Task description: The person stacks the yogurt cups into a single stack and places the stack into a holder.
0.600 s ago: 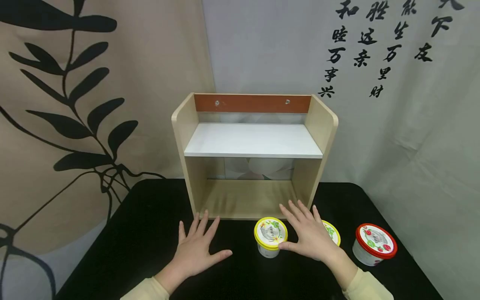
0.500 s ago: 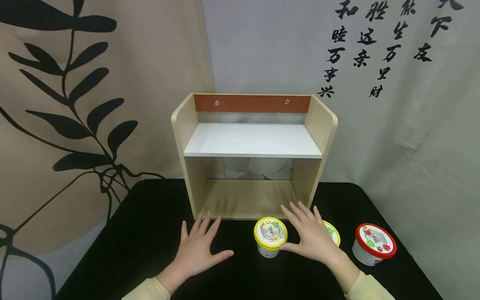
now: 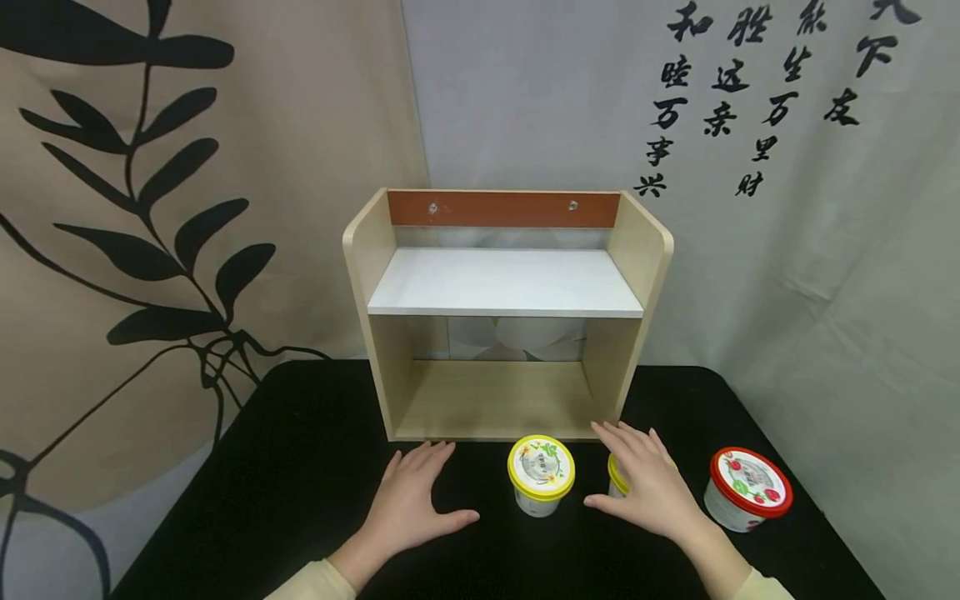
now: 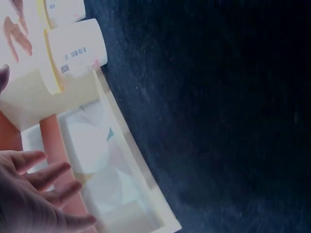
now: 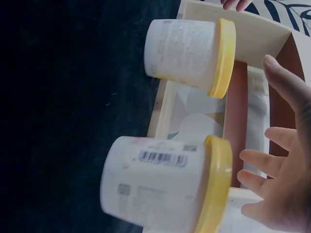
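Two white tubs with yellow lids stand upright on the black table. The middle tub (image 3: 542,471) lies between my hands and touches neither. My right hand (image 3: 648,483) hovers over the other yellow-lidded tub (image 3: 617,482), hiding most of it in the head view. In the right wrist view a gap separates those fingers from this tub's lid (image 5: 218,179), and the fingers are spread. My left hand (image 3: 412,504) is held out over the table before the shelf's left front corner, thumb apart, holding nothing. A third tub, with a red lid (image 3: 752,481), stands right of my right hand.
A small wooden shelf unit (image 3: 506,283) with a white upper board and a brown back rail stands behind the tubs. The black table (image 3: 300,467) has rounded back corners. Printed cloth hangs behind, with leaves at left and writing at right.
Both hands have shifted right and drawn back toward me. My right hand has left the middle tub's edge and now covers more of the other yellow-lidded tub. The tubs have not moved.
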Demonstrator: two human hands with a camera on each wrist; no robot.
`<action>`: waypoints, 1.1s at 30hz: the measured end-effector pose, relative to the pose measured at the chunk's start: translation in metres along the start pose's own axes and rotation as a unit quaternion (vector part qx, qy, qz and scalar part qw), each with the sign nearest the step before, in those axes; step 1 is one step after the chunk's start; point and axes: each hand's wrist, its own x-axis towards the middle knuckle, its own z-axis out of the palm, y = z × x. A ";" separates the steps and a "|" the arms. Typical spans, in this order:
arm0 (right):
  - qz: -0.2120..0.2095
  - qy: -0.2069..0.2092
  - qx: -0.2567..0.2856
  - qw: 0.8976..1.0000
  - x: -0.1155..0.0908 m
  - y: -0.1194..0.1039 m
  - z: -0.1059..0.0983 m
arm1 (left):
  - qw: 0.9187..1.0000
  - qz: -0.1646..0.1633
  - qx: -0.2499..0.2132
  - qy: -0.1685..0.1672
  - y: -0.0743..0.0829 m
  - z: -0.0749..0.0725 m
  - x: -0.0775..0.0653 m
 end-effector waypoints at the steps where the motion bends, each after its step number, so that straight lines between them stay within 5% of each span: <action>1: 0.003 0.000 0.004 1.000 -0.002 0.002 0.001 | 1.000 -0.001 -0.009 -0.001 0.000 0.002 0.000; 22: 0.035 0.031 0.072 0.996 -0.040 0.029 -0.003 | 0.987 -0.011 -0.153 -0.039 0.014 0.035 0.019; 33: 0.041 0.024 0.059 0.997 -0.051 0.044 -0.013 | 0.978 0.001 -0.203 -0.056 0.024 0.052 0.034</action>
